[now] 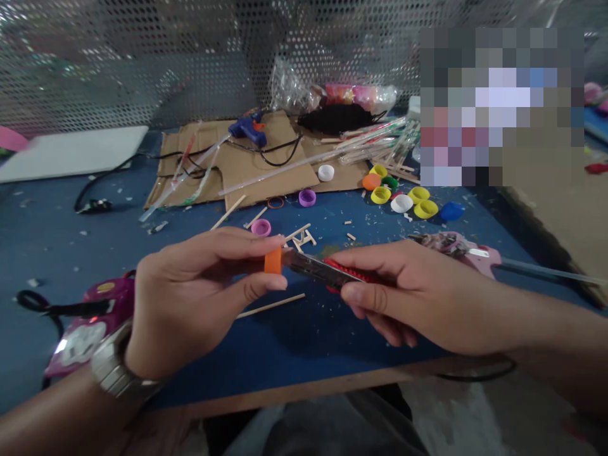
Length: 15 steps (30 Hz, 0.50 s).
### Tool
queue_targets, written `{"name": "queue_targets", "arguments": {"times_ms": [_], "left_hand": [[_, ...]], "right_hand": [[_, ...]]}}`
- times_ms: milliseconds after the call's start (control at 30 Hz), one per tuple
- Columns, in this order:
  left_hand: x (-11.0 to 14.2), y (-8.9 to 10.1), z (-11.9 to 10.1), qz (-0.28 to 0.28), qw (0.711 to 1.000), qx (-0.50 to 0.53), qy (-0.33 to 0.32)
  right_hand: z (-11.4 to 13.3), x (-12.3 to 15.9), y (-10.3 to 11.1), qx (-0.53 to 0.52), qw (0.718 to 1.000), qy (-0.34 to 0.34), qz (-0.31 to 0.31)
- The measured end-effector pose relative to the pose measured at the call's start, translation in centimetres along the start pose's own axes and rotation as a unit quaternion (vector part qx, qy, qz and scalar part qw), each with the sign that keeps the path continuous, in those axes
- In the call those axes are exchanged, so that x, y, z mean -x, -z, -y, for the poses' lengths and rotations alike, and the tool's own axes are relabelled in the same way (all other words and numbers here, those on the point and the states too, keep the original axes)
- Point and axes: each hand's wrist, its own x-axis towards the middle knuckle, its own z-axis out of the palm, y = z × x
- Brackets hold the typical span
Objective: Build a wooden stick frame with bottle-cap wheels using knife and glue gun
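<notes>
Between the thumb and fingers of my left hand (199,285) is an orange bottle cap (273,259), turned on edge. My right hand (408,291) grips a red utility knife (349,273). Its dark blade end points left and meets the cap's right side; whether the tip is inside the cap I cannot make out. Just behind the cap, a pink cap (261,227) and some small joined wooden sticks (302,239) lie on the blue table. A thin wooden stick (273,306) rests below my left fingers.
Several coloured caps (401,202) sit to the back right. A blue glue gun (247,128) lies on cardboard (190,145), near bagged sticks (380,142). At right is a pink glue gun (468,252) with a glue stick; a purple device (90,323) sits left. A metal mesh (142,57) stands behind.
</notes>
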Motion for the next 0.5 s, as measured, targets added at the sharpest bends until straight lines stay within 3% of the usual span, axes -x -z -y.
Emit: {"name": "queue_targets", "arguments": {"times_ms": [100, 300, 400, 500], "left_hand": [[-0.04, 0.21, 0.32, -0.007, 0.998, -0.023, -0.06], [-0.09, 0.13, 0.64, -0.004, 0.992, 0.002, -0.124], [-0.09, -0.2, 0.55, -0.001, 0.993, 0.084, -0.077], [-0.2, -0.62, 0.77, 0.007, 0.977, 0.215, -0.003]], "right_hand": [[-0.05, -0.36, 0.07, -0.148, 0.985, -0.064, 0.068], [-0.5, -0.69, 0.0, -0.296, 0.944, -0.063, 0.129], [-0.51, -0.31, -0.19, -0.283, 0.949, -0.065, 0.126], [-0.38, 0.04, -0.33, -0.251, 0.964, -0.036, 0.084]]}}
